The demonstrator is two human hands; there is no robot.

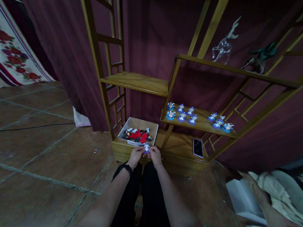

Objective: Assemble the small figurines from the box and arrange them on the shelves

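Note:
A small white and purple figurine (146, 148) is pinched between my two hands, just in front of the box's near edge. My left hand (136, 154) grips its left side, and my right hand (155, 155) closes on its right side. Behind them stands an open cardboard box (154, 127) holding several jumbled figurines (138, 135) in red, black and white. On the shelf (201, 124) to the right, several similar figurines (182, 116) on purple and blue bases stand upright in two groups, with a gap between the groups.
A phone (198, 147) lies on the low wooden cabinet top. The upper shelf (239, 70) carries a clear deer ornament (223, 49) and a dark green statue (261, 58). White boxes (245, 201) sit on the floor at right. A black cable (31, 128) crosses the tiles at left.

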